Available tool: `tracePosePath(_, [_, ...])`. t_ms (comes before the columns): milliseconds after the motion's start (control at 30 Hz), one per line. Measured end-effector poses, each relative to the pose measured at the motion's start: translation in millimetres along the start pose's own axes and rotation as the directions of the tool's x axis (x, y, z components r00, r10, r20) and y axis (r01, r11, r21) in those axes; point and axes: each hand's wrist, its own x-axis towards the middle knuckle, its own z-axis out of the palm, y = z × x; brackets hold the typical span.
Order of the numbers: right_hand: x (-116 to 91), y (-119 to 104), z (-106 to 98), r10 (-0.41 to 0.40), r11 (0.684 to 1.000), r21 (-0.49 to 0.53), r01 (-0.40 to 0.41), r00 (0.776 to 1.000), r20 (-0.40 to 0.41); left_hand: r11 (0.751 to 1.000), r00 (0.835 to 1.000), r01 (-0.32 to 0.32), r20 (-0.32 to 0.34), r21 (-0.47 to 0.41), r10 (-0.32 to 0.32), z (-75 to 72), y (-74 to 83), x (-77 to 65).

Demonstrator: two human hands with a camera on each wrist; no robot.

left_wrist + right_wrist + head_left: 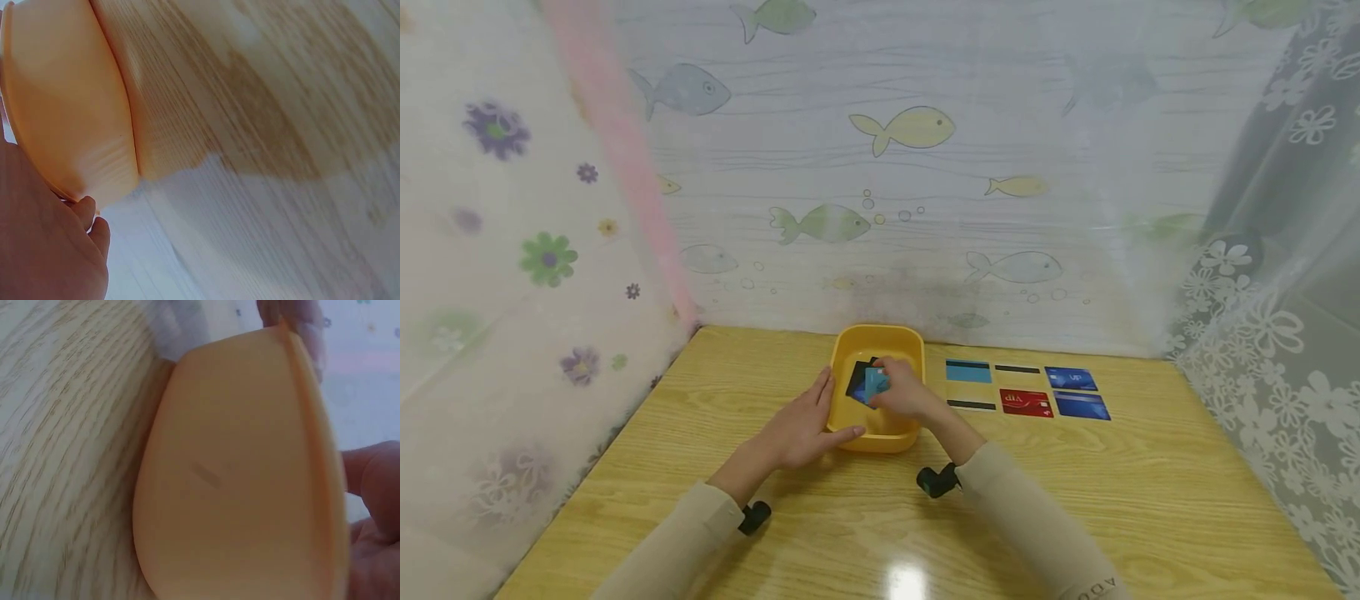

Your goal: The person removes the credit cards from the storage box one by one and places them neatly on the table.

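Closest to us, two pale sleeves (1030, 512) are reaching over a yellow wooden surface (850, 533), which is shining at the front. The left hand (801, 429) is steadying a yellow box (880, 444), its fingers lying loosely along the side and its thumb stretching over the near edge. The right hand (904, 392) is dipping inside and pinching a light blue card (877, 382) over some dark cards (854, 377); I cannot tell if they are touching. It seems the hands are working on picking a card from that pile, and the next move is probably calling for a snug pinch and a lift over the edge. To the right of the box, six more cards (1081, 406) are lying flat in two rows. Farther back, a fish sheet (895, 183) is hanging behind everything, with flowery sheets (550, 333) hanging at both sides.
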Motion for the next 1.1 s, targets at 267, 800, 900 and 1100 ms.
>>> tracePosePath(267, [11, 4, 17, 0.118, 0.991, -0.043, -0.124, 0.987, -0.107, 1.0, 1.0, -0.003, -0.002, 0.004, 0.003, 2.0, 0.5, 0.6])
tracePosePath(800, [29, 13, 24, 0.095, 0.983, -0.151, -0.103, 0.994, -0.062, 1.0, 1.0, 0.006, 0.006, 0.0, -0.006, 0.7, 2.6, -2.5])
tracePosePath(900, [30, 13, 24, 0.085, 0.986, -0.14, -0.094, 0.994, -0.071, 1.0, 1.0, 0.008, 0.005, 0.002, -0.008, -0.4, 3.6, -3.0])
tracePosePath(1100, [32, 14, 25, 0.096, 0.988, -0.113, -0.106, 0.991, -0.09, 1.0, 1.0, 0.008, 0.002, 0.002, -0.008, -1.0, 3.0, -3.3])
